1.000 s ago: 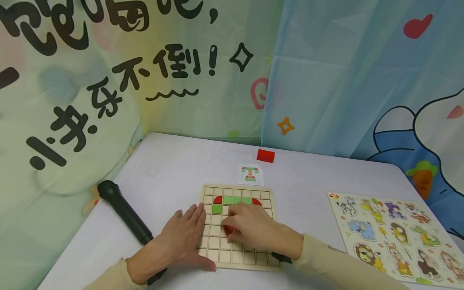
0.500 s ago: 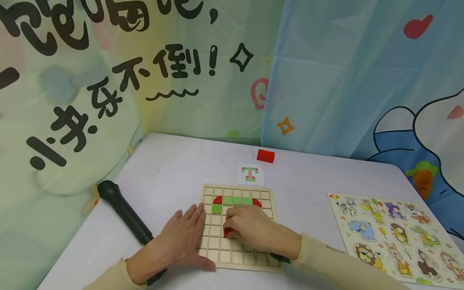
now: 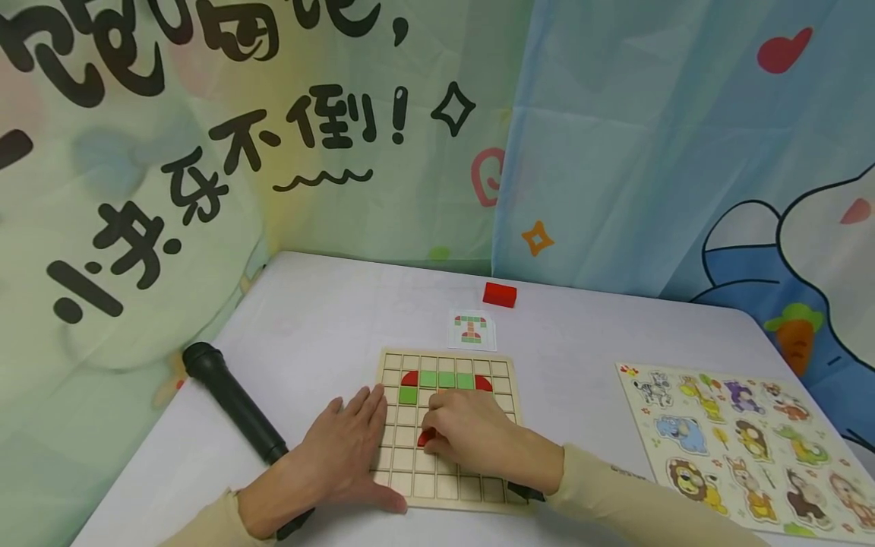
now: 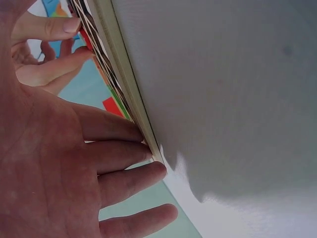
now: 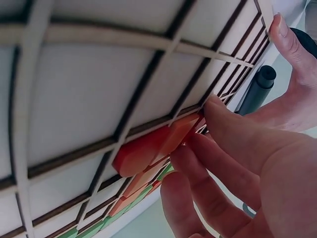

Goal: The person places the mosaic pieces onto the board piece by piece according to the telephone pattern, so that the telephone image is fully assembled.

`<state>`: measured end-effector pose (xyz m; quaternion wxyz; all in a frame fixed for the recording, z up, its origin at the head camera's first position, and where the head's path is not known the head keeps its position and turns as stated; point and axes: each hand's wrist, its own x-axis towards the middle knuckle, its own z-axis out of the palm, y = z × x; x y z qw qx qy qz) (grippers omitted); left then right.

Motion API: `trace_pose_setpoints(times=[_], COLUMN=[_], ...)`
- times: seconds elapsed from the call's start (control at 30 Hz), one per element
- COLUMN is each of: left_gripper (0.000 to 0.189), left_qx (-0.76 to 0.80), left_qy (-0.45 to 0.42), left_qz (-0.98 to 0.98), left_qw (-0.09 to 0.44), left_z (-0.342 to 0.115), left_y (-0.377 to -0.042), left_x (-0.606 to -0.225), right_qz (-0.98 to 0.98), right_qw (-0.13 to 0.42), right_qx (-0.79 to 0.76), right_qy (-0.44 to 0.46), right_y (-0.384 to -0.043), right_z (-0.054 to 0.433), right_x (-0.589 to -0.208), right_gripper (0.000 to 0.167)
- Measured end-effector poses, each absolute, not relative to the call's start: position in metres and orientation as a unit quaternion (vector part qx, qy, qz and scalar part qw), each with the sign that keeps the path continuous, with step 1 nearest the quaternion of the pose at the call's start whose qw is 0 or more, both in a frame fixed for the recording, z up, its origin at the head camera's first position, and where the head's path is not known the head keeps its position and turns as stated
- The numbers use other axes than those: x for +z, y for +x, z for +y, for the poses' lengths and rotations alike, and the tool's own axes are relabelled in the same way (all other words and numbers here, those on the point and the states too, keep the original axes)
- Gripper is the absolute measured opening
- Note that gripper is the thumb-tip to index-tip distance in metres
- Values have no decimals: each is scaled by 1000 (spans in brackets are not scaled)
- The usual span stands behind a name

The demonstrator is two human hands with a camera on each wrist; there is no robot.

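Note:
A wooden grid board [image 3: 424, 484] lies on the table, its upper rows holding red, green and orange pieces. My left hand [image 3: 345, 448] rests against its left edge with fingers straight and thumb spread at the near corner. Over the middle of the board, my right hand [image 3: 472, 429] pinches a red piece [image 3: 426, 437] between thumb and fingers. In the right wrist view, this red piece [image 5: 200, 123] sits at the fingertips beside an orange piece [image 5: 178, 134]. Past that lies a red rounded piece [image 5: 141, 151] in the grid. My right hand covers part of the board in the head view.
A pattern card [image 3: 472, 330] lies behind the board, with a red block [image 3: 500, 295] farther back. On the left is a black microphone [image 3: 235, 399], partly under my left forearm. An animal puzzle board [image 3: 745, 448] lies at the right.
My right hand has shifted slightly, and the red piece at its fingertips has turned and moved a little to the left. The left hand stays at the board's edge.

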<state>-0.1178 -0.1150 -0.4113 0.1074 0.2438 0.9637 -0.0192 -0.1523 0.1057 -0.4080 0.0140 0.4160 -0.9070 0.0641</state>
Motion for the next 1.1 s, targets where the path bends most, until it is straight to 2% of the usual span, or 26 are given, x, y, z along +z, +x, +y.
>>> trace_pose_setpoints(times=[0.33,0.6,1.1], left_gripper=[139,141,141], left_qx=[-17,-21,-26], left_qy=[244,242,242], left_qz=[963,963,962], left_qw=[111,116,122], left_z=[-115,-114,-114], left_y=[-118,-119,-119], left_x=[-411,-410,-410], right_qz=[-908,-917,-978], right_qw=[15,32,11], right_qx=[61,74,52], right_qy=[415,391,203], right_y=[-149,-141,-103], right_z=[113,145,260], right_x=[-405,-395,-393], right_gripper=[19,18,31])
